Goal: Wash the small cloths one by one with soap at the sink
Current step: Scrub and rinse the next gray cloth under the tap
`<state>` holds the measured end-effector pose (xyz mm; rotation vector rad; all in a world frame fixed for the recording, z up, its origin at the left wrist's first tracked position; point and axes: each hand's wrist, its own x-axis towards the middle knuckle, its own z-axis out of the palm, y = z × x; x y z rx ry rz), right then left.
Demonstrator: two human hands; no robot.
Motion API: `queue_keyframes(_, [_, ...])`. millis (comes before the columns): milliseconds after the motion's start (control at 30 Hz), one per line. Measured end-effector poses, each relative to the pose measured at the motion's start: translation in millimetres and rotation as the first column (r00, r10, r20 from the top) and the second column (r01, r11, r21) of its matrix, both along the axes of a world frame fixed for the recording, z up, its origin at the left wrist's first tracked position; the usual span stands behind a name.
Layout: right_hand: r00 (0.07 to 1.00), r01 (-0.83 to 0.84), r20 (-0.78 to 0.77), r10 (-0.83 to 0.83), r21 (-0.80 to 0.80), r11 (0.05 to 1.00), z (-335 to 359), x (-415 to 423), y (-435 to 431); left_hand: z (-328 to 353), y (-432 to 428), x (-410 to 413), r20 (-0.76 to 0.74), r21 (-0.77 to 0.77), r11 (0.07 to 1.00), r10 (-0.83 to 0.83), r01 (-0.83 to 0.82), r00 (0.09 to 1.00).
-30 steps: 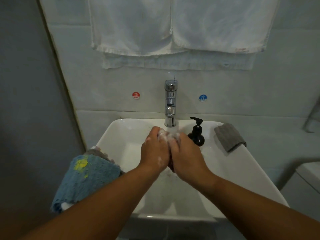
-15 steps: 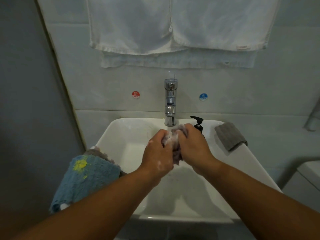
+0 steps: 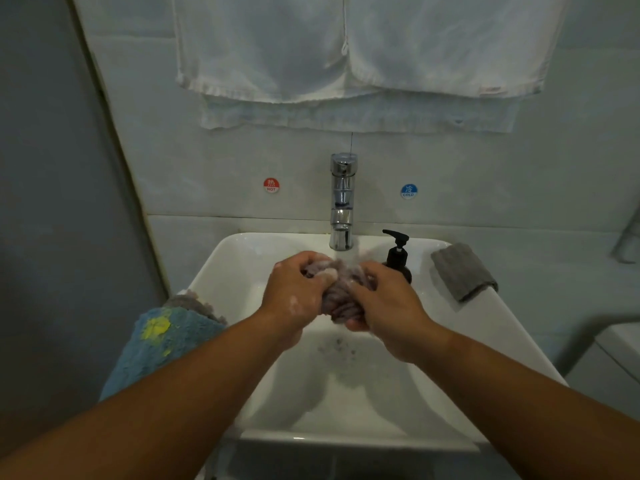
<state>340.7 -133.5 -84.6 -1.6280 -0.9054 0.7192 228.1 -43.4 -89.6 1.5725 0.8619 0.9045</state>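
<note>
White towels [image 3: 346, 46] hang broad across the wall at twelve o'clock, well above everything. Below them sits the white sink [image 3: 485, 327], its rim running wide at three o'clock and its bowl open toward six, with suds specks on the basin floor. Both forearms reach in from the bottom corners, and the hands meet over the bowl's centre. The left hand [image 3: 294, 296], flecked with foam, has its fingers curled around the small cloth [image 3: 341, 299], a bunched grey-purple wad. The right hand [image 3: 388, 306] grips the wad from three o'clock, knuckles up. The wad is held clear of the basin floor. At nine o'clock a blue cloth [image 3: 162, 351] with a yellow patch drapes over the rim, a grey one [image 3: 194, 301] peeking out beneath it. At two o'clock a folded grey cloth [image 3: 462, 271] rests on the rim. The chrome tap [image 3: 343, 202] stands just behind the hands at twelve, a blurry stream dropping onto the wad. The dark pump bottle [image 3: 398, 258] stands right behind the right hand's fingers.
</note>
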Motion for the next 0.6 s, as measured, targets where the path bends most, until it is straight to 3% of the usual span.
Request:
queue_keyframes(100, [0.990,-0.053,-0.131,0.061,0.067,0.996,1,4,-1,-6,0,-3,-0.024,-0.027,0.999,-0.022,0.021,0.999])
queue_keyframes(200, [0.996,0.060,-0.069,-0.054,0.081,0.995,-1,17,3,-8,-12,-2,0.005,-0.080,0.985,-0.151,0.151,0.989])
queue_keyframes(400, [0.995,-0.095,0.009,0.095,0.038,0.995,-5,1,-6,-17,5,1,-0.083,-0.035,0.999,0.033,-0.036,0.996])
queue_keyframes(500, [0.999,0.027,0.026,-0.029,0.082,0.996,-2,11,2,-15,-5,-2,-0.093,-0.042,0.996,-0.087,0.084,0.992])
queue_keyframes(600, [0.997,0.067,0.050,-0.066,-0.009,0.998,-6,17,2,-10,-12,-4,-0.091,-0.025,0.989,-0.149,0.147,0.985])
